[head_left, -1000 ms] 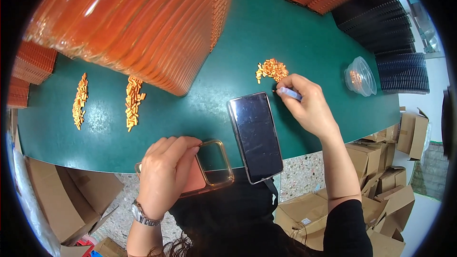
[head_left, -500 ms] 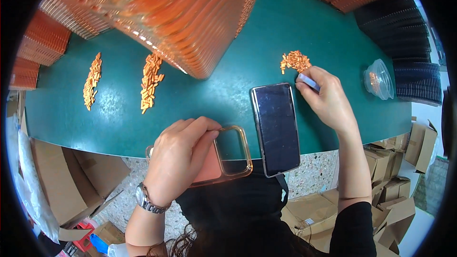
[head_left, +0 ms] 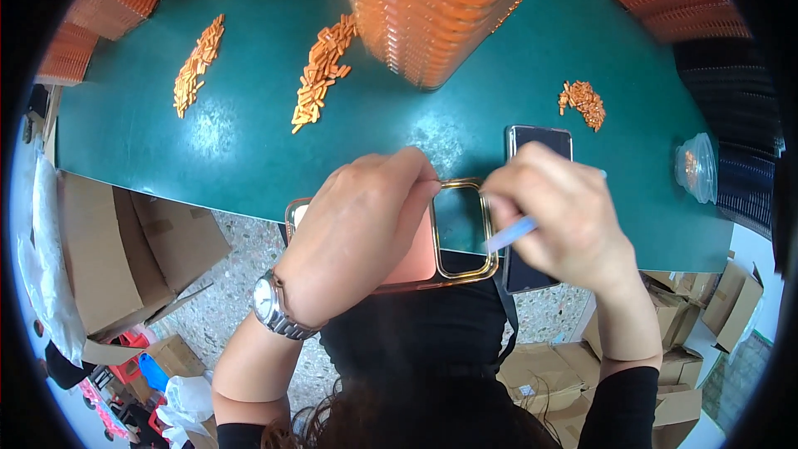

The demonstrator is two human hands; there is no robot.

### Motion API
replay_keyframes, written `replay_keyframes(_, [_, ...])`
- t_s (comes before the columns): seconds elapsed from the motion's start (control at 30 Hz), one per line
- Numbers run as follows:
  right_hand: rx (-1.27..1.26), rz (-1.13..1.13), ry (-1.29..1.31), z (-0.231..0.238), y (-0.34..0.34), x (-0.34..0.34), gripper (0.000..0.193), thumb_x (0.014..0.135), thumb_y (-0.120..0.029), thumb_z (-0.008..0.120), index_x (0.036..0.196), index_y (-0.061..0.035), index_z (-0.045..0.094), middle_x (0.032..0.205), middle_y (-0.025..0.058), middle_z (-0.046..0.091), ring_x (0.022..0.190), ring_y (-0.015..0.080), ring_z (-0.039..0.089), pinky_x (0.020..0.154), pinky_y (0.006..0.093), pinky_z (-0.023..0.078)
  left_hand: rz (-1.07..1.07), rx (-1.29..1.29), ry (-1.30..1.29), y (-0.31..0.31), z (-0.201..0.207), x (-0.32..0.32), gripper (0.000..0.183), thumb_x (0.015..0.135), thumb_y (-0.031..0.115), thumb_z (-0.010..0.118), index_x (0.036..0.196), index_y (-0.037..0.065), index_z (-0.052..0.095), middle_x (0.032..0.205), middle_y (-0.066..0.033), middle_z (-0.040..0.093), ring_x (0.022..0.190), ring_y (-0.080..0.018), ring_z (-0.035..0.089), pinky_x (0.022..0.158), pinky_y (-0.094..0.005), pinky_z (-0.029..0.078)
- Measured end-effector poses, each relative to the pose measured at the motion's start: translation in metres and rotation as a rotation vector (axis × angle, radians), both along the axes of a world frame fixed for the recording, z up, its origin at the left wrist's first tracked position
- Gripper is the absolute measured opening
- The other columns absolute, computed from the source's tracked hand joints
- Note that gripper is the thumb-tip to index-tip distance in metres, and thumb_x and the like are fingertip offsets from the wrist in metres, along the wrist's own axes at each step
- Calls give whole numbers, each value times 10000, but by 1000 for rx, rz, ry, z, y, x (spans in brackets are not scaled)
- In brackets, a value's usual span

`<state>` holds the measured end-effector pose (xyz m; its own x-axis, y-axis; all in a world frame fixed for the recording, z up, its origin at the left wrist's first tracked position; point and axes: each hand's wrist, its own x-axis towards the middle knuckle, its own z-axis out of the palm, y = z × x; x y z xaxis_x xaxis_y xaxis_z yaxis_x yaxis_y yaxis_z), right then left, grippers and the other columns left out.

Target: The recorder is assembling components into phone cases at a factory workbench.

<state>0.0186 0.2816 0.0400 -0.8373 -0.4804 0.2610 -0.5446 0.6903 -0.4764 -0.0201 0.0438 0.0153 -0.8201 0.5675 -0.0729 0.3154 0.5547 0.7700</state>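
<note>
My left hand [head_left: 357, 237] grips a phone case [head_left: 422, 254] with a pink panel and a shiny gold-rimmed camera opening, held at the table's front edge. The fingers are closed at the panel's upper edge, beside the opening. My right hand [head_left: 565, 220], slightly blurred, is closed around a short pale lilac stick [head_left: 511, 234]. Its fingertips are at the right side of the gold rim; any small piece between them is too blurred to make out. Partly under the right hand lies a dark-screened phone [head_left: 525, 273]. Small orange-gold pieces form a little pile [head_left: 583, 106] farther right.
A tall stack of orange cases [head_left: 449, 12] stands mid-table. Two elongated piles of orange pieces, one left [head_left: 199, 65] and one nearer the middle [head_left: 322, 71], lie on the green table [head_left: 249, 145]. A clear tub [head_left: 697, 168] and dark stacks [head_left: 727, 96] are at right. Cardboard boxes [head_left: 83, 241] flank me.
My right hand has left the small pile and come left over the phone to the case's gold rim, still with the lilac stick. The left hand keeps the case; the whole view has shifted.
</note>
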Motion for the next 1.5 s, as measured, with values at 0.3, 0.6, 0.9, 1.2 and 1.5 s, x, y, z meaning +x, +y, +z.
replay_keyframes(0.3, [192,118,130,-12,-27,-15,176,815,-112,721,892,-57,572,845,70,504,714,206,634,580,345,558,-7,24,20,-3,-2,4,112,1017,115,636,1027,7,664,879,-198,683,855,-420,673,746,-489,528])
replay_keyframes(0.6, [264,22,-99,1,-37,-6,226,830,9,781,1006,1,639,931,118,606,738,303,674,644,408,559,26,87,-6,-4,-5,4,121,1006,127,677,966,14,657,818,-173,672,826,-392,675,736,-491,526])
replay_keyframes(0.9, [231,-108,-120,13,-14,-8,394,867,-218,815,1175,-6,692,1082,118,660,910,318,686,729,417,577,3,-47,166,3,-3,9,100,976,114,721,964,42,652,828,-147,671,805,-367,670,733,-474,527])
replay_keyframes(1.2, [451,41,156,-4,-20,0,329,901,-177,703,1164,20,728,917,22,581,923,167,599,631,293,464,-21,-28,187,0,-4,9,88,973,107,732,1001,42,681,883,-131,693,856,-362,681,763,-462,543])
replay_keyframes(1.5, [438,-40,118,-3,-32,5,208,865,-158,711,1044,-52,723,874,8,562,868,166,581,601,272,472,36,-42,295,3,-12,18,146,938,138,790,979,44,685,860,-113,681,824,-314,665,741,-432,531])
